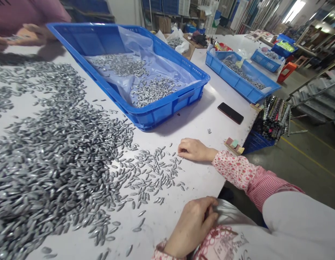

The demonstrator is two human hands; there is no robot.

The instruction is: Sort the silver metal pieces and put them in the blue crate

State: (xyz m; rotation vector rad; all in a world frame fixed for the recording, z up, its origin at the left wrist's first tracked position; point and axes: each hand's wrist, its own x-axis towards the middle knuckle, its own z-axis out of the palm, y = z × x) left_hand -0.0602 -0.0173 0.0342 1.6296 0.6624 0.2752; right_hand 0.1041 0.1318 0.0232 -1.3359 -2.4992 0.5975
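A large heap of small silver-grey, leaf-shaped pieces (75,155) spreads over the white table, thinning out towards my body. My right hand (194,150) rests on the table at the edge of the scattered pieces, its fingers curled in; whatever they may hold is hidden. Nearer to me, my left hand (193,224) is closed by the table edge, against my clothing, and its fingertips are mostly out of sight. Beyond the heap stands a big blue crate (167,104) lined with clear plastic, with two groups of similar pieces inside.
A dark phone (230,112) lies right of the crate, near small coloured blocks (234,146) at the table edge. Another blue crate (240,76) with pieces stands further back. Across the table, a co-worker's hands (26,36) hold some pieces. Patterned strips (275,115) are bundled beside the table.
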